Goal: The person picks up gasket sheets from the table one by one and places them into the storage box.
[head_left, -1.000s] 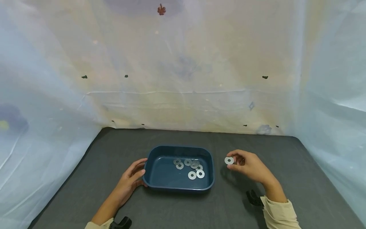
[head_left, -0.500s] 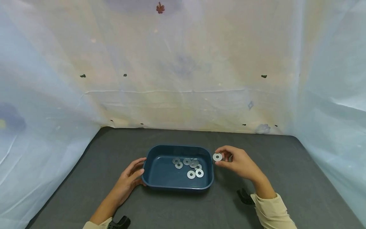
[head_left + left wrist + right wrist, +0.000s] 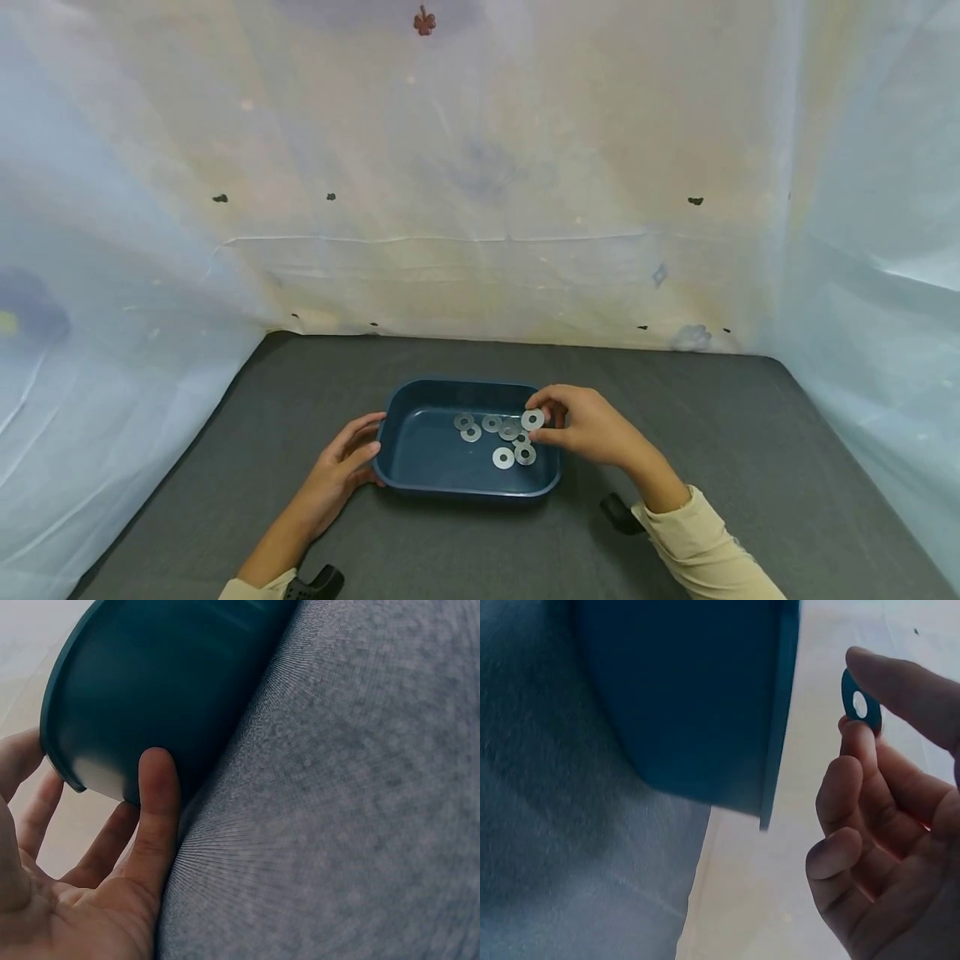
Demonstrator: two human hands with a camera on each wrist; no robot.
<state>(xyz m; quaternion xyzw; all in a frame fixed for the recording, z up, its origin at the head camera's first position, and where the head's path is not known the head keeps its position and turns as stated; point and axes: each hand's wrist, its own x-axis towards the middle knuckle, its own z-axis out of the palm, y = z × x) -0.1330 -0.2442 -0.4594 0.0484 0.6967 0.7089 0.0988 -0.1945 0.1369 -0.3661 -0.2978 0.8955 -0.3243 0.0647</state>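
A dark blue rectangular tray (image 3: 442,467) sits in the middle of the table with several flat metal washers (image 3: 503,457) lying in it, mostly toward its right side. My right hand (image 3: 588,425) pinches one more washer (image 3: 532,419) between thumb and fingers, over the tray's right end. In the right wrist view that held washer (image 3: 849,694) stands on edge, above the rim of the tray (image 3: 780,712). At the tray's left end my left hand (image 3: 341,467) rests with spread, fairly straight fingers against the wall; the left wrist view shows its thumb (image 3: 157,780) touching the outside.
A grey cloth covers the table (image 3: 465,550). Pale patterned sheets (image 3: 480,167) hang behind it and on both sides. Each wrist carries a black device, such as the one by the right sleeve (image 3: 621,512).
My right hand has moved left with the washer, from beside the tray to over its right end. The left hand and the tray stay in place.
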